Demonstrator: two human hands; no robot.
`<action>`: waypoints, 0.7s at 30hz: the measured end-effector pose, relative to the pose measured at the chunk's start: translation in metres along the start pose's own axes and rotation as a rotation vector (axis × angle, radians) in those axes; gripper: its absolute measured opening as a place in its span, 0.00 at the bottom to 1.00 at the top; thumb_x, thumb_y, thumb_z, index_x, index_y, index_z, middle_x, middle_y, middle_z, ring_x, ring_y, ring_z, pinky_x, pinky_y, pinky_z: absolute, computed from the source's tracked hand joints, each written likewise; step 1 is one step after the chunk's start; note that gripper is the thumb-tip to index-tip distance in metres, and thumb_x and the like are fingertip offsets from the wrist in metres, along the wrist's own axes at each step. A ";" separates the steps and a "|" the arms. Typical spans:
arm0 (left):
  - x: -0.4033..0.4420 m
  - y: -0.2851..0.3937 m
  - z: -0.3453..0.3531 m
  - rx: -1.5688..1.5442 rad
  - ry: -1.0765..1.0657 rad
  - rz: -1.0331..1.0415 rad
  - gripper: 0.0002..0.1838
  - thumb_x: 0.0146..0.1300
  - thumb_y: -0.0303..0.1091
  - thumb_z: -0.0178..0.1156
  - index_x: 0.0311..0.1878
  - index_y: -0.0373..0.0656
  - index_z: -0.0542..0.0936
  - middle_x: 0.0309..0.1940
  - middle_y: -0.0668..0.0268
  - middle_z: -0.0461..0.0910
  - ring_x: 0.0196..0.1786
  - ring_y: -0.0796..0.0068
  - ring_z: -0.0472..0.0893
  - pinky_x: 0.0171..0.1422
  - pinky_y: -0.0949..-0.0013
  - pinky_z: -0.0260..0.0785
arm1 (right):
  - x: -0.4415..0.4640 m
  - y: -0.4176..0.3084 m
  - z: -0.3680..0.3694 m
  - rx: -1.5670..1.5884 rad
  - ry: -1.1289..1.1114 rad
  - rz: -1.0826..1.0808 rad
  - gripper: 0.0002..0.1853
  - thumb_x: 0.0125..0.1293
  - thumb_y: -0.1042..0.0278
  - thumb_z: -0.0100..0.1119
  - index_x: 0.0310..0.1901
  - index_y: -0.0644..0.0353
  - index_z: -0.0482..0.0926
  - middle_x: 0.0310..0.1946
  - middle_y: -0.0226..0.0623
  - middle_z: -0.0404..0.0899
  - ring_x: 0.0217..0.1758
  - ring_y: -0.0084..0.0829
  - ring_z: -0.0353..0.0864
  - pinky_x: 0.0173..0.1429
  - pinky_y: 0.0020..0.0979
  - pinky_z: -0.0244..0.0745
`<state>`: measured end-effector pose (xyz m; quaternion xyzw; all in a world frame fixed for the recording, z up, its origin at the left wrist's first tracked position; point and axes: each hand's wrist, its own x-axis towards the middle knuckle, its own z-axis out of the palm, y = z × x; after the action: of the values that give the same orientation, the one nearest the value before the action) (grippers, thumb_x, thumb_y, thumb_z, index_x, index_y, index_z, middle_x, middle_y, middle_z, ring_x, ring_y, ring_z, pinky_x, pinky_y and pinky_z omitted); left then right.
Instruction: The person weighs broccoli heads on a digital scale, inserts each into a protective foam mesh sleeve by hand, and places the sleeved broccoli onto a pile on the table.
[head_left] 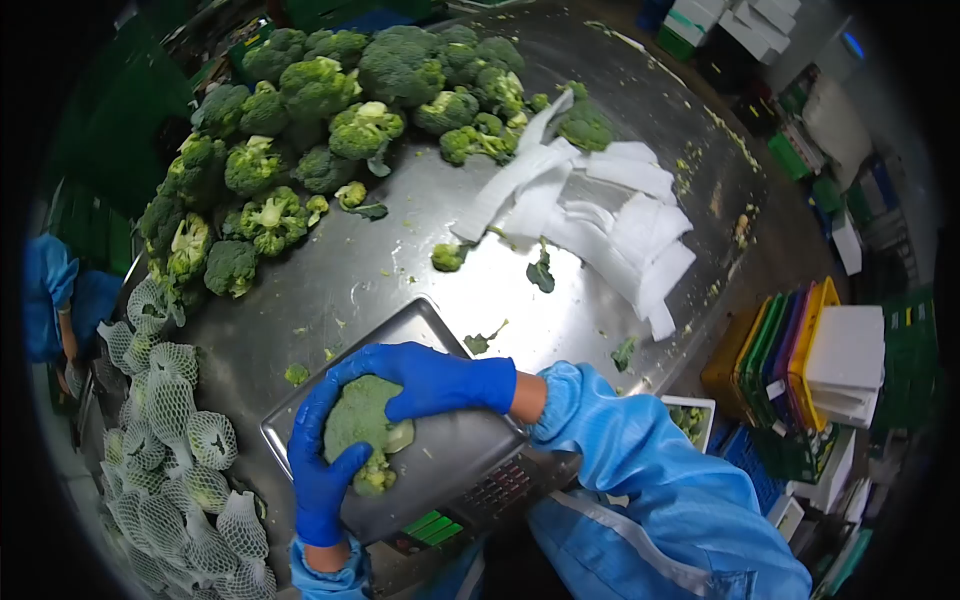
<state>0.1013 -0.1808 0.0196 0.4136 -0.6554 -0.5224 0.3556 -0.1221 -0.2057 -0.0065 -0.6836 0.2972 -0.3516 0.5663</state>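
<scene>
Both my hands, in blue gloves, are closed around a broccoli head (358,420) over the metal pan of a weighing scale (450,470). My left hand (322,480) grips its near left side. From the far right side, my right hand (420,380) wraps over the top. Whether the broccoli rests on the pan or is held just above it, I cannot tell. The scale's keypad (500,485) shows at the pan's near edge, beside a green-lit display (432,526).
A large broccoli pile (330,110) covers the table's far left. Netted broccoli (180,450) lies at the left. White foam strips (610,220) are heaped to the right, with leaf scraps about. Stacked colored crates (775,360) stand right of the table. Another person's blue sleeve (50,280) shows far left.
</scene>
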 end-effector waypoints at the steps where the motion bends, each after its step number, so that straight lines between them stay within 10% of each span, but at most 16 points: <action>1: -0.006 -0.004 0.005 0.078 -0.014 -0.036 0.39 0.46 0.35 0.68 0.63 0.36 0.65 0.60 0.56 0.67 0.63 0.63 0.66 0.68 0.62 0.57 | -0.011 0.005 0.001 0.007 0.018 0.001 0.35 0.47 0.67 0.61 0.62 0.57 0.65 0.60 0.47 0.66 0.63 0.43 0.66 0.68 0.35 0.59; 4: -0.017 -0.006 0.017 0.067 0.096 -0.017 0.35 0.48 0.27 0.66 0.62 0.36 0.67 0.59 0.57 0.68 0.62 0.64 0.68 0.67 0.64 0.58 | -0.049 0.012 -0.008 -0.467 0.305 -0.068 0.36 0.50 0.60 0.67 0.61 0.57 0.65 0.59 0.47 0.66 0.62 0.43 0.67 0.65 0.36 0.62; 6: -0.018 0.007 0.026 0.221 0.197 0.041 0.32 0.50 0.27 0.64 0.61 0.35 0.68 0.59 0.57 0.69 0.62 0.64 0.68 0.67 0.64 0.57 | -0.088 0.012 -0.033 -0.236 0.579 0.062 0.34 0.52 0.63 0.66 0.62 0.56 0.65 0.59 0.45 0.66 0.63 0.42 0.65 0.65 0.37 0.62; 10: -0.031 0.038 0.034 0.591 0.299 0.172 0.26 0.53 0.27 0.61 0.58 0.36 0.71 0.58 0.56 0.70 0.62 0.62 0.68 0.69 0.61 0.54 | -0.191 0.007 -0.100 -1.053 1.303 0.235 0.37 0.50 0.67 0.68 0.63 0.58 0.64 0.55 0.46 0.69 0.59 0.43 0.68 0.62 0.37 0.64; 12: -0.040 0.045 0.043 0.537 0.377 0.206 0.25 0.54 0.27 0.60 0.58 0.36 0.71 0.58 0.56 0.70 0.62 0.62 0.68 0.69 0.61 0.54 | -0.215 0.004 -0.110 -1.322 1.261 0.705 0.30 0.49 0.63 0.67 0.56 0.55 0.71 0.48 0.42 0.74 0.50 0.42 0.73 0.50 0.39 0.70; 14: -0.046 0.056 0.060 0.398 0.483 0.275 0.23 0.55 0.28 0.59 0.56 0.36 0.72 0.57 0.56 0.71 0.60 0.61 0.70 0.67 0.60 0.57 | -0.228 0.009 -0.110 -1.173 1.214 0.696 0.25 0.50 0.63 0.66 0.53 0.52 0.74 0.44 0.40 0.76 0.46 0.41 0.75 0.47 0.38 0.71; 18: -0.058 0.053 0.103 0.087 0.193 0.240 0.25 0.55 0.33 0.60 0.56 0.34 0.71 0.56 0.55 0.71 0.57 0.62 0.73 0.61 0.61 0.65 | -0.199 -0.062 -0.056 -1.019 1.147 0.338 0.15 0.54 0.66 0.63 0.45 0.49 0.79 0.32 0.35 0.78 0.34 0.38 0.78 0.39 0.34 0.72; 21: -0.049 0.059 0.147 -0.450 -0.090 -0.214 0.31 0.58 0.32 0.58 0.64 0.34 0.61 0.58 0.56 0.68 0.59 0.65 0.71 0.60 0.65 0.66 | -0.188 -0.095 0.002 -0.972 0.896 0.093 0.18 0.48 0.70 0.65 0.44 0.51 0.81 0.29 0.34 0.77 0.31 0.33 0.77 0.36 0.32 0.72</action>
<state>-0.0213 -0.0713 0.0464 0.3674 -0.4903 -0.7076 0.3521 -0.2283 -0.0357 0.0597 -0.6355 0.6579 -0.4030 0.0299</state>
